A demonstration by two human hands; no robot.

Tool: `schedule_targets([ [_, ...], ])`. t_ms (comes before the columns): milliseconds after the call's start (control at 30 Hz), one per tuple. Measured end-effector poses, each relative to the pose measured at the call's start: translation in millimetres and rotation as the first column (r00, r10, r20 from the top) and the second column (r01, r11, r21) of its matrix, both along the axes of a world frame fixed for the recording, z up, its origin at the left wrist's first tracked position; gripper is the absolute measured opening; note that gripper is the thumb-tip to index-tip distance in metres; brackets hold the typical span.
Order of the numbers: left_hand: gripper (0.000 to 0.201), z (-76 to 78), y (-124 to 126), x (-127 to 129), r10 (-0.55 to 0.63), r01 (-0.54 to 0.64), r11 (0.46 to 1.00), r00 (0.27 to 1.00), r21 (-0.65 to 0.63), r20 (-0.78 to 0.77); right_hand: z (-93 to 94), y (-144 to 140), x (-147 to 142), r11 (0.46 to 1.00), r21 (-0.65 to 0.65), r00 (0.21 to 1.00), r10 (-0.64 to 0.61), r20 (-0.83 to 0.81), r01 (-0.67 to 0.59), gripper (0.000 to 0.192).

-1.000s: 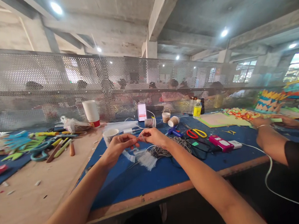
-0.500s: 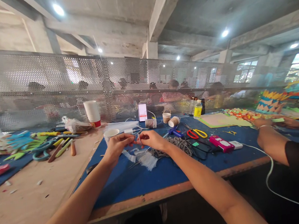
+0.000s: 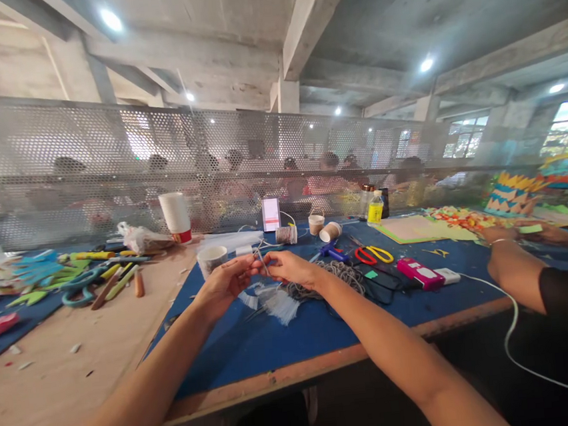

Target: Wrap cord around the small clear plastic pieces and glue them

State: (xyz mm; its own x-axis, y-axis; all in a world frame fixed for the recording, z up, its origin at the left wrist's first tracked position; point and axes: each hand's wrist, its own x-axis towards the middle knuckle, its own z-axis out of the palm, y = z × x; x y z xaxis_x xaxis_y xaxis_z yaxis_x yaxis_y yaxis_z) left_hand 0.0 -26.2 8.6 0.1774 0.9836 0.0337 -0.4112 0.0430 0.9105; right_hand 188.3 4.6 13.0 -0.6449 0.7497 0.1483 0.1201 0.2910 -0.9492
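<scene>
No text, label, brand or number can be read; the lit phone (image 3: 271, 214) screen and the yellow bottle's (image 3: 375, 209) label are too small and blurred.

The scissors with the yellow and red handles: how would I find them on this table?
Start at the blue mat and look just beyond the person's right hand. The scissors lie flat beside a pink device; they alone there have one red and one yellow loop.

Matt blue mat (image 3: 257, 349) on bare wooden table (image 3: 54, 389).
</scene>
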Motion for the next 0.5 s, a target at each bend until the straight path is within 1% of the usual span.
schedule_targets([
  [67,0.016,-1.8,2.4,-1.9,0.037,-0.037,0.999,0.999,0.002,-0.007,1.9,-1.0,-0.3,1.000,-0.003,0.999,-0.027,-0.026,0.027,0.032],
  [167,0.022,-2.8,4.6,-4.8,0.143,-0.140,0.989,0.985,0.041,-0.093,4.9,0.3,0.2,0.991,0.011,0.982,-0.131,-0.134,0.134,0.033],
  [233,0.026,-1.8,4.0,-5.4,0.215,-0.200,0.975,0.960,0.098,-0.179,6.4,4.4,1.9,0.976,0.038,0.952,-0.201,-0.232,0.215,0.033],
  [300,0.029,-0.1,2.3,-4.8,0.270,-0.233,0.958,0.929,0.165,-0.254,7.4,11.4,5.2,0.947,0.060,0.898,-0.276,-0.343,0.314,0.032],
  [367,0.030,1.2,0.9,-3.8,0.308,-0.248,0.943,0.903,0.223,-0.301,8.0,21.0,10.7,0.891,0.055,0.809,-0.382,-0.447,0.450,0.031],
  [433,0.030,1.6,0.5,-3.2,0.326,-0.250,0.933,0.891,0.259,-0.316,8.4,31.6,18.5,0.810,0.032,0.709,-0.494,-0.503,0.586,0.031],
  [500,0.030,1.4,1.4,-3.1,0.332,-0.249,0.929,0.889,0.275,-0.315,8.3,41.3,28.1,0.742,0.055,0.666,-0.563,-0.490,0.668,0.031],
])
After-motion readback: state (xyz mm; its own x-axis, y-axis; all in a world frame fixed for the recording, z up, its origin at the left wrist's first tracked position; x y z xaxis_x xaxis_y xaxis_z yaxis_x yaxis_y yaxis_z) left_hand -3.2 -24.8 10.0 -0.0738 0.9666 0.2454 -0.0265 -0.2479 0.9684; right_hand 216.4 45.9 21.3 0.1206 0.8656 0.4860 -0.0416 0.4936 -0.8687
